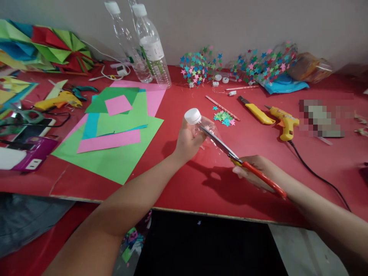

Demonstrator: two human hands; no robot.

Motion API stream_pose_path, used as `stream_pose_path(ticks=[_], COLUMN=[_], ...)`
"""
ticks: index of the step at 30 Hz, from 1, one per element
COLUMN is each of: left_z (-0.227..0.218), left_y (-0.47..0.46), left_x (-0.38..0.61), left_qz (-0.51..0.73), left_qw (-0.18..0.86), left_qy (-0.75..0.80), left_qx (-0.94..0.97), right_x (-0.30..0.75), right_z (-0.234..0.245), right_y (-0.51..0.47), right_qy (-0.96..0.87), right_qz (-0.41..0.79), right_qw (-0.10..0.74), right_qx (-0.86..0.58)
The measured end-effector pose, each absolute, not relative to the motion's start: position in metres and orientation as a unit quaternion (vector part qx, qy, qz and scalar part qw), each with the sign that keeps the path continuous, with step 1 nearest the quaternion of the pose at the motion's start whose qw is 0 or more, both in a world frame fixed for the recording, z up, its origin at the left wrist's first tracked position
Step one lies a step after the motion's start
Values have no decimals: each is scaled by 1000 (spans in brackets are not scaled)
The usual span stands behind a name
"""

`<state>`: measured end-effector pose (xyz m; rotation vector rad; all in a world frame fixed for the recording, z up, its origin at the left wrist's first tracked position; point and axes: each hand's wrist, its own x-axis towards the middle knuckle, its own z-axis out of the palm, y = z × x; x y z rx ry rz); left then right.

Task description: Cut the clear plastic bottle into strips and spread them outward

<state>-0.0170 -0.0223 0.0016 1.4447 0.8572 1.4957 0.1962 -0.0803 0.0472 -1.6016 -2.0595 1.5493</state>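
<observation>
Holding clear bottle [212, 127] and scissors [250, 168] over red table [184, 191]

Paper sheets [123, 122] lie left; centrally, the left hand [186, 142] grasps the clear bottle below its cap [192, 116]; right of it, the right hand [260, 165] grips the scissors. Farther right lies a glue gun [284, 120].

Plain grey wall [224, 25] behind red tbl [178, 191] w/ pale front edge [215, 216]; lt-grey flr [306, 249] below, btm R.
</observation>
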Motion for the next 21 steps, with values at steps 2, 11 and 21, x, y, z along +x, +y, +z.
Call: stream_pose_path(ticks=[2,11,21], left_z=[-2,-14,-1], left_y=[-20,-9,-9], left_x=[-19,-22,-21], left_qz=[601,585,556], left_qw=[430,429,649], left_qy=[345,391,380], left_qx=[578,567,353], right_x=[195,200,200], right_z=[48,51,32], right_y=[-80,-75,-65], right_qy=[-668,-650,-730], right_qz=[510,553,298], right_qw=[48,40,189], right_qx=[-539,-520,-585])
